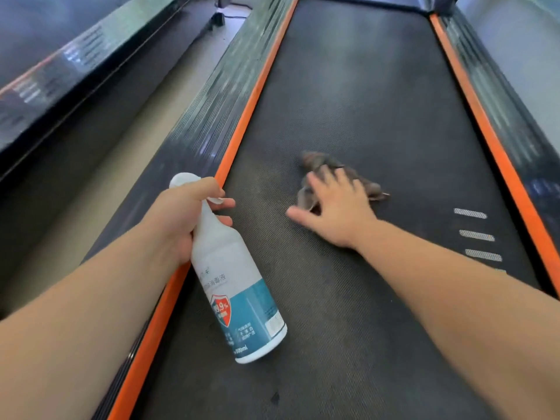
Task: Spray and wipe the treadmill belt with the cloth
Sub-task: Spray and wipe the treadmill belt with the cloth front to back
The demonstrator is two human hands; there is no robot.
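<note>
The left hand (185,213) gripped the bottle (239,298) round its neck, fingers curled below the trigger, over the belt's (363,86) left edge. The right hand (336,207) lay spread, fingers straight, pressing the cloth (315,162) onto the belt at mid-width. The cloth was blurred, so how much of it sat under the palm was hard to tell. It might bunch or slip free and leave streaks. The tilted bottle could knock the orange strip (251,107) or drip. White stripes (472,234) marked the belt near its right edge, and a second machine (60,71) stood off to the left. Nothing lay on the belt ahead of the cloth.
</note>
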